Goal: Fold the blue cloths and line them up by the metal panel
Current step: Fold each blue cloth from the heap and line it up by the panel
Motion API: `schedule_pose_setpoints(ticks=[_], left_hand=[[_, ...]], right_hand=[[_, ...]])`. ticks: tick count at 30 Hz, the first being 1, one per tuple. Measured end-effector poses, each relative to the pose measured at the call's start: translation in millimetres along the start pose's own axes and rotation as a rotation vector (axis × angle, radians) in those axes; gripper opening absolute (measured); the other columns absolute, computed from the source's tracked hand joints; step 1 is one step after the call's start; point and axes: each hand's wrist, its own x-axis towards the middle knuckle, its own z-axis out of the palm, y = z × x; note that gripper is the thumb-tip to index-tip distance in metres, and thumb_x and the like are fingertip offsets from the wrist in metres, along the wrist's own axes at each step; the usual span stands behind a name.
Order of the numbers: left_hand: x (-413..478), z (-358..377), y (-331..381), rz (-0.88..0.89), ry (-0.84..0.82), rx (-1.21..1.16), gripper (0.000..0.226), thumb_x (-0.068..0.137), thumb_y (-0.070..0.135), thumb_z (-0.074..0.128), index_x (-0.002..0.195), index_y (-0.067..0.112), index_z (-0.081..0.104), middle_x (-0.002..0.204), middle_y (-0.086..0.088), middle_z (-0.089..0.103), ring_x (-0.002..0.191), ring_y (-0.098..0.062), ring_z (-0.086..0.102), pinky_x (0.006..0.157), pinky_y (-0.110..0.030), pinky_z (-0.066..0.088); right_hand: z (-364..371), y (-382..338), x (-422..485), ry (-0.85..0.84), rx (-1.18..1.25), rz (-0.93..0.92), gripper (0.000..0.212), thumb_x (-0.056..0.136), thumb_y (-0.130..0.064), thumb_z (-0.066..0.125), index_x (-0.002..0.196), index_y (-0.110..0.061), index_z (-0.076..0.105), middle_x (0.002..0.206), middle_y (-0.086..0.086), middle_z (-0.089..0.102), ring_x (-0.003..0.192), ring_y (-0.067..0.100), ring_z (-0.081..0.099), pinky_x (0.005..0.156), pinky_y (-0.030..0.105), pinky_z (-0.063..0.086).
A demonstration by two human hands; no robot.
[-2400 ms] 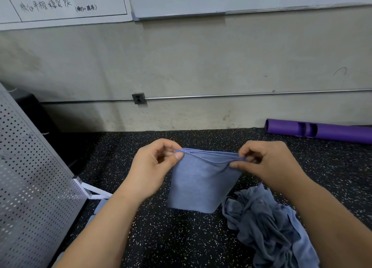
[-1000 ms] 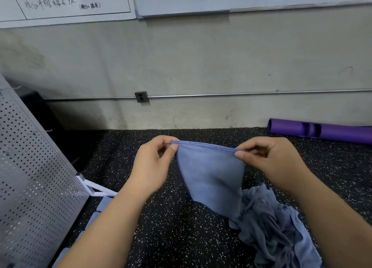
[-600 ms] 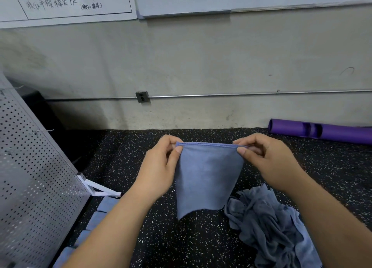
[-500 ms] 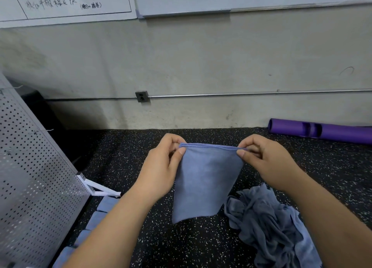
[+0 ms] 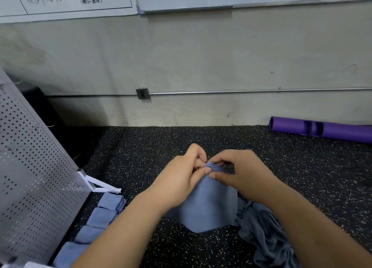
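Hands met at one spot: the left hand (image 5: 181, 179) and right hand (image 5: 237, 173) both pinched the bunched top edge of the blue cloth (image 5: 209, 207), which hung below them, well to the right of the metal panel (image 5: 30, 177). Folded cloths (image 5: 104, 213) lay in a row along the panel's foot (four showed, perhaps more under the arm). The left hand was nearer the panel and looked likelier to carry it across. The unfolded heap (image 5: 261, 227) lay farthest from the panel.
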Motion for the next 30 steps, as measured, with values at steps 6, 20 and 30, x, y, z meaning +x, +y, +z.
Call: schedule_pose_setpoints(ticks=[6,20,30], left_hand=[[-1,7,-19,-0.141,-0.035,-0.330,0.012,0.104,0.031,0.069,0.108,0.022,0.062,0.072,0.010,0.060,0.069,-0.008,0.050,0.069,-0.032,0.043],[-5,-1,-52,-0.218,-0.239,-0.156,0.013,0.092,0.023,0.085,0.090,0.024,0.072,0.080,0.013,0.069,0.074,-0.002,0.059,0.075,-0.022,0.050],[-11,-27,-73,-0.359,-0.154,0.067,0.007,0.094,0.024,0.075,0.089,0.026,0.071,0.084,0.011,0.073,0.071,-0.001,0.061,0.072,-0.031,0.053]], right_hand=[[-3,2,0,0.120,0.066,0.005,0.012,0.089,-0.032,0.084,0.095,-0.040,0.079,0.091,-0.018,0.074,0.087,0.009,0.069,0.078,0.026,0.054],[-42,26,-8,0.557,0.276,0.171,0.010,0.094,-0.024,0.081,0.098,-0.032,0.078,0.081,0.003,0.070,0.068,0.013,0.053,0.064,0.015,0.046],[-59,37,-16,0.608,0.255,0.255,0.013,0.100,-0.030,0.073,0.098,-0.042,0.068,0.083,0.008,0.074,0.081,0.016,0.067,0.077,0.027,0.050]])
